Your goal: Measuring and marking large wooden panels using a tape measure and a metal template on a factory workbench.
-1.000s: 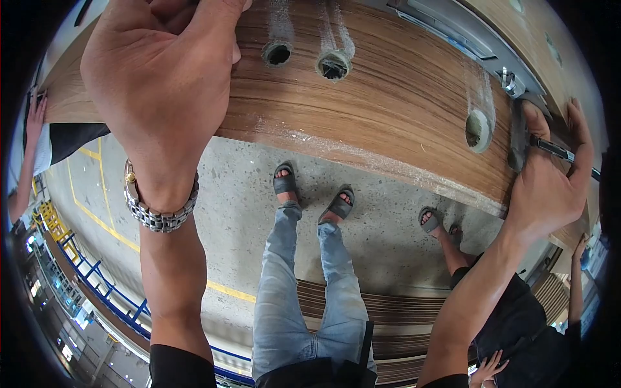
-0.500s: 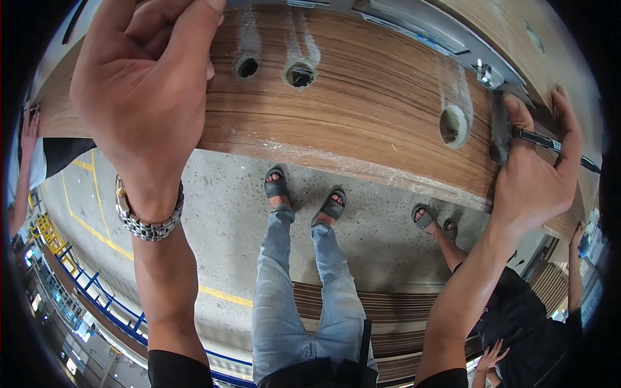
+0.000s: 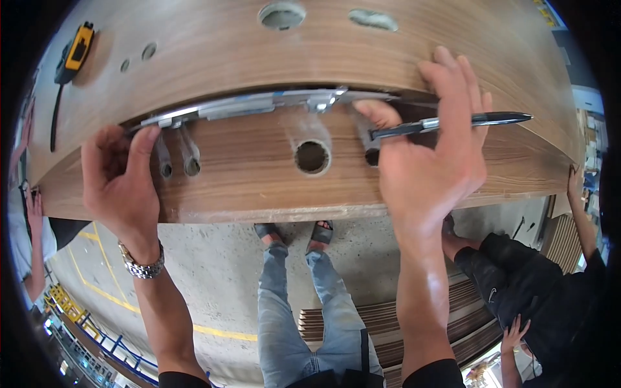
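A long silver metal strip with fittings (image 3: 246, 105) lies along the seam between the flat top and the near edge face of a wood-grain panel (image 3: 239, 194). My left hand (image 3: 123, 184), with a metal watch at the wrist, is closed in a pinch on the strip's left end. My right hand (image 3: 433, 165) has its thumb by the strip's right end and its fingers over the panel's top. A black and silver pen (image 3: 424, 127) is tucked across that hand, between its fingers. Round holes with pale dust streaks, such as one hole (image 3: 312, 157), pierce the edge face.
A yellow and black tape measure (image 3: 76, 52) sits at the upper left. More cut holes, including a large oval hole (image 3: 282, 15), show in the top. One person (image 3: 530, 278) stands at the right, another person's hand (image 3: 33, 207) at the left. Stacked boards (image 3: 381, 320) lie below.
The view has shifted, showing more of the panel's top and the tape measure. The whole metal strip now shows. My left hand appears lower, my right hand farther left, the pen still in it.
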The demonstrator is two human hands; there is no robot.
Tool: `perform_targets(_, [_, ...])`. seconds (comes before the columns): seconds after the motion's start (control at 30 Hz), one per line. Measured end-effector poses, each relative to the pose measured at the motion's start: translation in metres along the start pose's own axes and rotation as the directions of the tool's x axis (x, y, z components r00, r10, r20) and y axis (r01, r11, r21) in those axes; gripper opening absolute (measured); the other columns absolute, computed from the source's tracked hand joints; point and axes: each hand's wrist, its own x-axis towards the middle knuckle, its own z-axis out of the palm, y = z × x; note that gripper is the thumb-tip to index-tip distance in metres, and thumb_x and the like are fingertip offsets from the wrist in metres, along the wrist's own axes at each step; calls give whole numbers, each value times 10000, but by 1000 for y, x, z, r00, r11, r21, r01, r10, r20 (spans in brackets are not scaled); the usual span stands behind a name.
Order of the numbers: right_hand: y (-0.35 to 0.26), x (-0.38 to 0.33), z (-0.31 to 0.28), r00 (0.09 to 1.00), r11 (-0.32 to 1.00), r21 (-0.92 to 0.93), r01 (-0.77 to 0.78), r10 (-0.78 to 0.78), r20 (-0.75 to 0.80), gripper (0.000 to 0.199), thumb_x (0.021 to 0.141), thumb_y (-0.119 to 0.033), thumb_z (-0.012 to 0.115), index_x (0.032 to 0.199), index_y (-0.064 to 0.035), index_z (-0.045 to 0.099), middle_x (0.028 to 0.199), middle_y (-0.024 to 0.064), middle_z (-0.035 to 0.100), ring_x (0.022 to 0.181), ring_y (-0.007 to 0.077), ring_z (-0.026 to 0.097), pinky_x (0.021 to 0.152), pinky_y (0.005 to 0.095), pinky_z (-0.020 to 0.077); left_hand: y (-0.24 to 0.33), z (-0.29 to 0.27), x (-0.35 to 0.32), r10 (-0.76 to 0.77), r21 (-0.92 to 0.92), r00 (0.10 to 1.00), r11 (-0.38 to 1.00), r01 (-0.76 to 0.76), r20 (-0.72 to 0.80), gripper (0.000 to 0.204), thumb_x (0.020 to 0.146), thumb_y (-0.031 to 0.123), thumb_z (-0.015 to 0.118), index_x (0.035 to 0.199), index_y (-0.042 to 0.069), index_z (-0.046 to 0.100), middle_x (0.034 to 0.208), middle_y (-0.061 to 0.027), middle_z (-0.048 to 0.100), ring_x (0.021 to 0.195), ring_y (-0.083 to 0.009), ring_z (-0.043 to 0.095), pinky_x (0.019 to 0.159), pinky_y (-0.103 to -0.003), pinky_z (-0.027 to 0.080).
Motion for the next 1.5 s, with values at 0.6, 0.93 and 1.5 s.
perform_targets(0.6, [5, -2, 9, 999, 1000, 17, -10, 11, -46, 620, 647, -321, 923, 1156, -68, 674, 1226, 89, 718, 1261, 349, 613, 1114, 557, 385, 3, -1, 0, 131, 215, 991, 969, -121, -31, 277, 837, 11, 845, 1060, 8, 681, 868, -5, 682, 740, -54, 577, 679, -192, 468])
perform_targets(0.93, [1, 1, 5, 1000, 1000, 8, -24, 24, -11, 613, 661, -300, 933, 1168, -76, 670, 1254, 90, 709, 1275, 342, 606, 1125, 559, 380, 8, 1, 0, 106, 217, 994, 971, -97, -28, 276, 818, 6, 852, 1039, 13, 688, 835, 10, 660, 716, -52, 549, 665, -206, 462])
perform_targets(1.5, [-8, 2, 1, 999, 1000, -14, -12, 12, 41, 574, 708, -237, 926, 1189, -71, 660, 1284, 85, 707, 1292, 337, 602, 1129, 536, 401, 14, 0, 1, 64, 236, 996, 971, -47, -64, 279, 786, 61, 892, 992, 15, 711, 811, 8, 689, 667, -54, 556, 645, -214, 477])
